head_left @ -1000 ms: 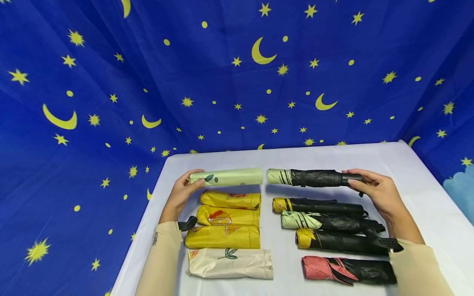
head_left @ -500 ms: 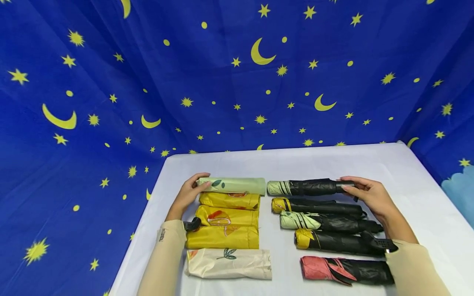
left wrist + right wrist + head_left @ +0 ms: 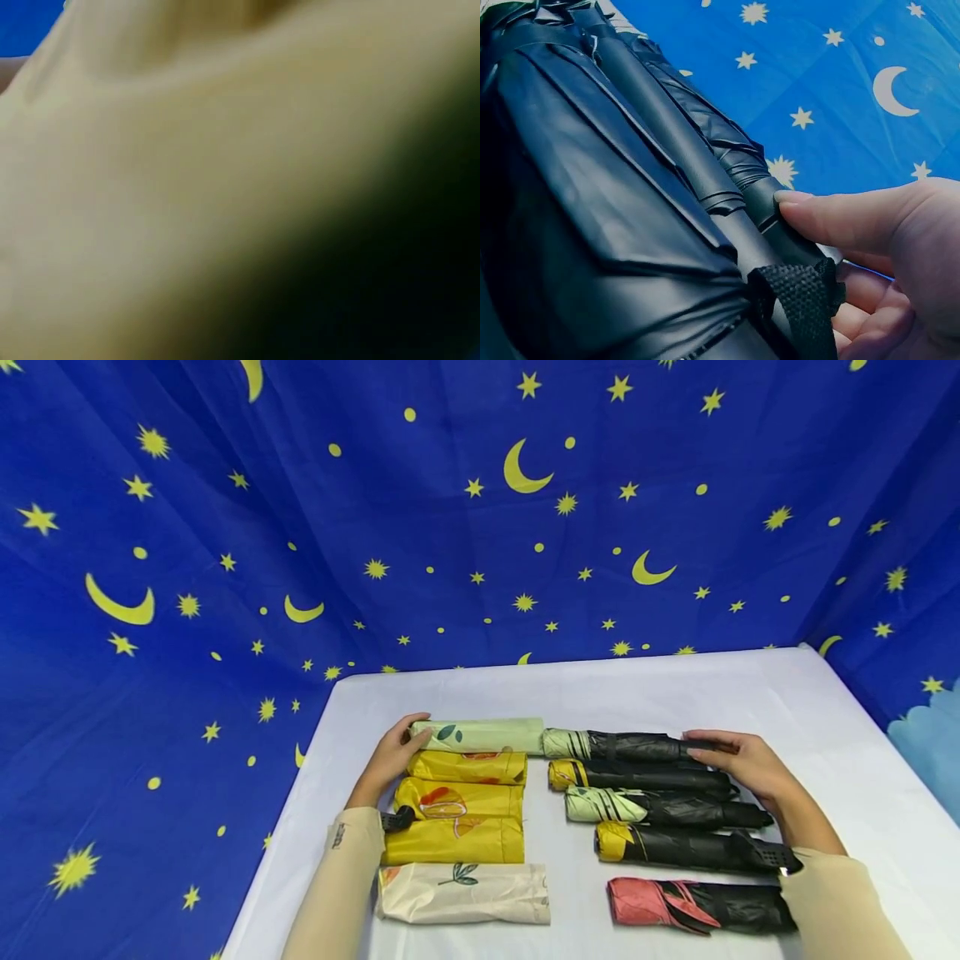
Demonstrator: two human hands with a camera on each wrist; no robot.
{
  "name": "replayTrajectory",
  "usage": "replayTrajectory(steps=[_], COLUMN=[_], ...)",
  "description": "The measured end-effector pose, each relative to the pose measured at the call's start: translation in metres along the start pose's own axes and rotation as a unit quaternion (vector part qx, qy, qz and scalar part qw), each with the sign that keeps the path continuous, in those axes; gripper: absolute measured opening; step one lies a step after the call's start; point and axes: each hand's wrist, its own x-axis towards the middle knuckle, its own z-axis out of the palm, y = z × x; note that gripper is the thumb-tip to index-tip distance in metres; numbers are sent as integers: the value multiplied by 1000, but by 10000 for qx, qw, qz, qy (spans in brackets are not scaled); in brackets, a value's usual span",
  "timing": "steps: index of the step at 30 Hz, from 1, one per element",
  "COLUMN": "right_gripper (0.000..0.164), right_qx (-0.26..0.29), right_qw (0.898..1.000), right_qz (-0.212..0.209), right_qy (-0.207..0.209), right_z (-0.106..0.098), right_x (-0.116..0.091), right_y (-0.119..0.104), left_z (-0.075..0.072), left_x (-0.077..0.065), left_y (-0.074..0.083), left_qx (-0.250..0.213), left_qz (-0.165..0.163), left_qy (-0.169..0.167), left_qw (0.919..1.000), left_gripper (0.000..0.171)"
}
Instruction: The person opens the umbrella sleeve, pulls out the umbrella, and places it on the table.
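Observation:
My left hand (image 3: 392, 762) holds the left end of a pale green umbrella cover (image 3: 495, 735) printed with dark leaves, at the back of the left row. Opposite it, my right hand (image 3: 757, 768) pinches the handle end of a folded umbrella (image 3: 637, 746), black with a striped pale green tip. In the right wrist view the thumb (image 3: 840, 217) presses on that black handle (image 3: 769, 204). The umbrella's green tip meets the cover's right end in the head view. A blurred beige sleeve (image 3: 150, 165) fills most of the left wrist view and hides the left hand there.
Below the green cover lie several yellow covers (image 3: 457, 841) and a cream one (image 3: 465, 895). On the right, folded umbrellas with yellow (image 3: 675, 847), green (image 3: 667, 808) and red (image 3: 660, 902) ends form a column. A starry blue curtain (image 3: 420, 518) stands behind the white table (image 3: 585, 689).
Both hands have come nearer the front rows with the green cover and umbrella. The cover has shifted right, so its gap to the umbrella's tip has closed.

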Motion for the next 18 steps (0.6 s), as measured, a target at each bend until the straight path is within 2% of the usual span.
replayTrajectory(steps=[5, 11, 15, 18], right_gripper=[64, 70, 67, 66], right_qx=[-88, -203, -313, -449], right_qw=[9999, 9997, 9995, 9987], right_qz=[-3, 26, -30, -147], right_qy=[-50, -118, -31, 200], right_z=[0, -2, -6, -9], right_x=[1, 0, -1, -1], right_y=[-3, -8, -15, -28], left_z=[-1, -8, -16, -23], left_x=[0, -3, -3, -6], left_y=[-4, -2, 7, 22], left_qx=[-73, 36, 322, 716], left_qz=[-107, -227, 29, 364], left_qy=[199, 416, 701, 1091], left_qw=[9997, 9989, 9970, 9908], left_gripper=[64, 67, 66, 65])
